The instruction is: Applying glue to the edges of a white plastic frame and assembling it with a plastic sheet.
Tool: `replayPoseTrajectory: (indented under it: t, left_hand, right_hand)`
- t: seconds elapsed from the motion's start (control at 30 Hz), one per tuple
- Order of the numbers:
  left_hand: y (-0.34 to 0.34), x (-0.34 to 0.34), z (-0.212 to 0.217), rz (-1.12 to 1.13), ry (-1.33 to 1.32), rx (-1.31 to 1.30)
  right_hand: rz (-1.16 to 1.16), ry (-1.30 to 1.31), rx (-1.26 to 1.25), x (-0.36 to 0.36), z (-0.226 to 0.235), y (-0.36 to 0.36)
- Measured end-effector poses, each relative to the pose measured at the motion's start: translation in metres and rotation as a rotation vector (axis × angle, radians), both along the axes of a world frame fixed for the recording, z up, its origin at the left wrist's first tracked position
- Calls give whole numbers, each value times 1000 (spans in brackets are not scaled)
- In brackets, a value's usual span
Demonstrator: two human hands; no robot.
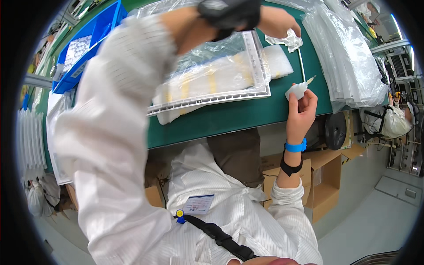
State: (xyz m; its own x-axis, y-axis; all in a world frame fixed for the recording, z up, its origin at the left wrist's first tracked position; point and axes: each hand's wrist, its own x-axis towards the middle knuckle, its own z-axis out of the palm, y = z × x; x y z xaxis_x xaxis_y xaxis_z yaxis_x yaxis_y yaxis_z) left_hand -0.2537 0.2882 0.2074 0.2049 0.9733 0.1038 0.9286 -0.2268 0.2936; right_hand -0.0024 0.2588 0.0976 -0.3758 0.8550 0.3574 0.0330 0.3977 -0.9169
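My right hand (303,105) pinches a small white squeeze bottle (297,91) with a thin needle-like tip, above the near right of the table. Farther up, my left hand (279,23) reaches across, its bent fingers closed at the edge of a crumpled white cloth (289,40). A thin white rod (301,64) runs between the cloth and the bottle; how it is held or rests is hidden. Left of the hands lies a white plastic frame (229,98), with clear film and a foam-wrapped bundle (207,81) marked by yellowish strips.
The green tabletop (282,108) carries a stack of plastic-wrapped white parts (346,57) on the right. At the far left stands a blue bin (95,37). Below the table are open cardboard boxes (324,190) and a black reel (335,131). Another person sits at the far right.
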Motion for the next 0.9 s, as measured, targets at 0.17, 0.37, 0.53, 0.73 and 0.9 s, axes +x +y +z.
replayPoseTrajectory:
  t: [0.17,0.37,0.53,0.73,0.9]
  left_hand:
    - [34,-30,-58,1,292,-66]
    - [-38,-27,23,56,-320,349]
    - [-198,-16,93,183,-547,230]
    - [-312,28,49,462,-283,168]
    - [-287,47,-2,558,-396,238]
  right_hand:
    - [6,34,39,-10,1,-16]
    - [-51,22,56,-4,1,-11]
    - [-93,-21,105,-7,1,-15]
    - [-90,-47,213,-12,-3,-18]
    - [-125,-109,219,-12,0,-20]
